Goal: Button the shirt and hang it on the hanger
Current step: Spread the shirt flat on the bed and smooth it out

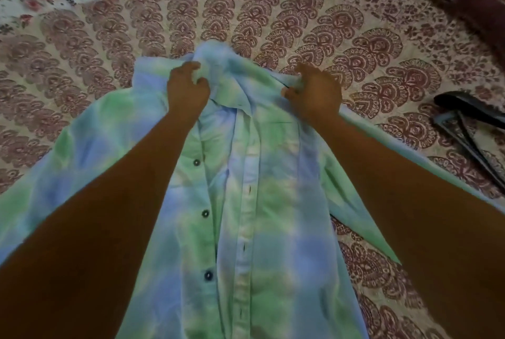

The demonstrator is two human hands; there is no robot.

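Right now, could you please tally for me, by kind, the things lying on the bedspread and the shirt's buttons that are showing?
Tie-dye shirt: 1
Dark buttons showing on the shirt: 3
Dark hanger: 1
Maroon cloth item at the far right edge: 1
Total: 6

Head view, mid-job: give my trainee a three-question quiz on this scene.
1. True or false: the green-and-blue tie-dye button shirt is fully buttoned.
2. Where do the left hand and right hand grip? A) hem B) collar area C) cuffs
3. Which side of the patterned bedspread holds the dark hanger?

Key: 1. False; dark buttons lie apart from their holes. 2. B. 3. The person's right.
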